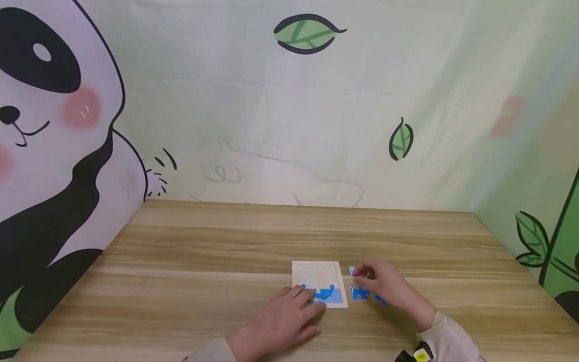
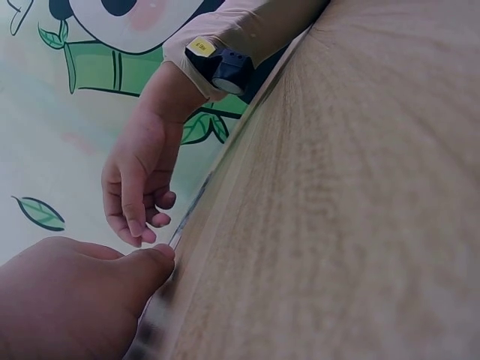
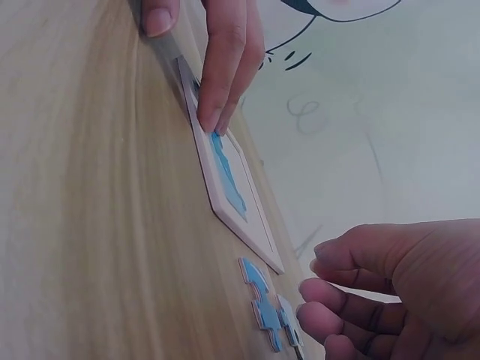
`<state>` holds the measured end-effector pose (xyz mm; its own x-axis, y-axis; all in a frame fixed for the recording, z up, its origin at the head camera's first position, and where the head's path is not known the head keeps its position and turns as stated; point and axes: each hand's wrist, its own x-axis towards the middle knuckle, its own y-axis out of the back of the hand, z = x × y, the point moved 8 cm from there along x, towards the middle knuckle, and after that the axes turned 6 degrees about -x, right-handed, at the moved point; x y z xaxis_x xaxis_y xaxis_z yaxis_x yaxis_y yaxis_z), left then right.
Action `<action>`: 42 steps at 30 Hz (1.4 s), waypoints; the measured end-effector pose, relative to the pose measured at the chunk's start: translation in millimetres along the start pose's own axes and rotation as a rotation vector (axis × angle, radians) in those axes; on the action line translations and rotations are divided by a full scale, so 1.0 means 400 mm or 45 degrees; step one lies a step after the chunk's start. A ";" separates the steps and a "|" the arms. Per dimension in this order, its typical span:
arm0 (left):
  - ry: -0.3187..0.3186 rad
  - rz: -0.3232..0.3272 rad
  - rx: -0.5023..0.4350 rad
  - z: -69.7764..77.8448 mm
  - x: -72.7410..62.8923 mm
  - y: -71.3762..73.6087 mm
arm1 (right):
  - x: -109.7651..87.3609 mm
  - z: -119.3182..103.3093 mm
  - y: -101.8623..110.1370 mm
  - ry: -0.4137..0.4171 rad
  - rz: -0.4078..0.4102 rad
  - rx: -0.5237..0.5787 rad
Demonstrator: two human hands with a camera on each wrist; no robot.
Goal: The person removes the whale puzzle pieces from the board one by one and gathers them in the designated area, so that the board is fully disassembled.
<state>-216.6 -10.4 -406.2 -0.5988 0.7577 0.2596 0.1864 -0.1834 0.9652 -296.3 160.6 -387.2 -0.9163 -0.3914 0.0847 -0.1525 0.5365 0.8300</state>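
Puzzle pieces (image 1: 360, 291) are blue, the board (image 1: 316, 274) cream, the table (image 1: 190, 251) grained brown.

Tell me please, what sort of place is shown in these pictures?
Probably a children's play area, perhaps a staged one: a cartoon panda and a green leaf decorate the backdrop, and a jigsaw puzzle frame lies on the wood-grained table.

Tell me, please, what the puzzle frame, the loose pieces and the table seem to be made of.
Puzzle frame: probably wood, pale and matt, with plain light edges. Loose pieces: perhaps thin wood or card, printed blue, light-edged. Table: wood or wood-look laminate, smooth, showing streaked grain.
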 end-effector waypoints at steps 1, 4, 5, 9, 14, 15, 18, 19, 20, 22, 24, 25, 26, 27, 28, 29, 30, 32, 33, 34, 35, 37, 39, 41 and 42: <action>0.005 -0.005 -0.003 -0.001 0.000 -0.001 | 0.001 -0.002 -0.001 0.007 0.003 -0.002; 0.025 -0.026 -0.003 -0.004 0.002 -0.006 | 0.002 -0.010 -0.006 0.023 0.003 0.013; 0.035 -0.035 -0.004 -0.006 0.002 -0.007 | 0.003 -0.012 -0.007 0.028 0.005 0.018; 0.069 -0.074 0.000 -0.011 0.003 -0.009 | 0.007 -0.028 -0.014 0.075 0.013 0.056; 0.084 -0.095 -0.023 -0.015 0.003 -0.010 | 0.010 -0.045 -0.026 0.152 0.005 0.106; 0.085 -0.100 -0.030 -0.015 0.003 -0.010 | 0.010 -0.046 -0.029 0.150 0.001 0.100; 0.087 -0.102 -0.041 -0.014 0.004 -0.009 | 0.010 -0.048 -0.036 0.152 -0.006 0.082; 0.087 -0.103 -0.041 -0.014 0.005 -0.009 | 0.009 -0.048 -0.038 0.151 -0.005 0.078; 0.087 -0.102 -0.037 -0.013 0.006 -0.008 | 0.008 -0.049 -0.040 0.151 -0.003 0.074; 0.085 -0.096 -0.027 -0.012 0.008 -0.007 | 0.007 -0.053 -0.043 0.164 0.007 0.066; 0.078 -0.094 -0.019 -0.009 0.009 -0.006 | 0.005 -0.056 -0.047 0.168 0.010 0.059; 0.073 -0.093 -0.011 -0.008 0.010 -0.007 | 0.004 -0.057 -0.051 0.170 0.011 0.051; 0.069 -0.092 -0.009 -0.007 0.010 -0.007 | 0.004 -0.058 -0.054 0.172 0.011 0.042; 0.064 -0.091 -0.006 -0.006 0.010 -0.007 | 0.003 -0.060 -0.057 0.171 0.010 0.035; 0.059 -0.089 -0.002 -0.004 0.011 -0.008 | 0.003 -0.061 -0.061 0.169 0.007 0.034; 0.055 -0.089 0.000 -0.003 0.011 -0.008 | 0.002 -0.062 -0.063 0.164 0.006 0.022; 0.052 -0.087 0.003 -0.002 0.011 -0.009 | 0.002 -0.064 -0.066 0.162 0.006 0.013; 0.049 -0.081 0.004 0.000 0.012 -0.010 | 0.002 -0.067 -0.071 0.161 0.000 0.000; 0.049 -0.076 0.006 0.000 0.011 -0.010 | 0.002 -0.069 -0.073 0.161 -0.004 -0.009; 0.048 -0.070 0.006 0.001 0.011 -0.010 | 0.001 -0.071 -0.075 0.162 -0.007 -0.017; 0.048 -0.064 0.005 0.001 0.011 -0.011 | 0.001 -0.073 -0.076 0.163 -0.009 -0.027; 0.047 -0.049 0.000 0.000 0.009 -0.012 | 0.001 -0.076 -0.079 0.159 -0.015 -0.037; 0.044 -0.034 -0.002 0.000 0.008 -0.012 | 0.001 -0.078 -0.080 0.149 -0.013 -0.049; 0.041 -0.020 -0.005 0.000 0.007 -0.012 | 0.001 -0.078 -0.081 0.135 -0.011 -0.054; 0.039 -0.013 -0.005 0.000 0.006 -0.011 | 0.001 -0.078 -0.081 0.128 -0.011 -0.056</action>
<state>-218.8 -7.6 -409.8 -0.6246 0.7398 0.2503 0.1768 -0.1782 0.9680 -280.2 119.8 -396.9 -0.8729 -0.4702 0.1301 -0.1421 0.5001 0.8542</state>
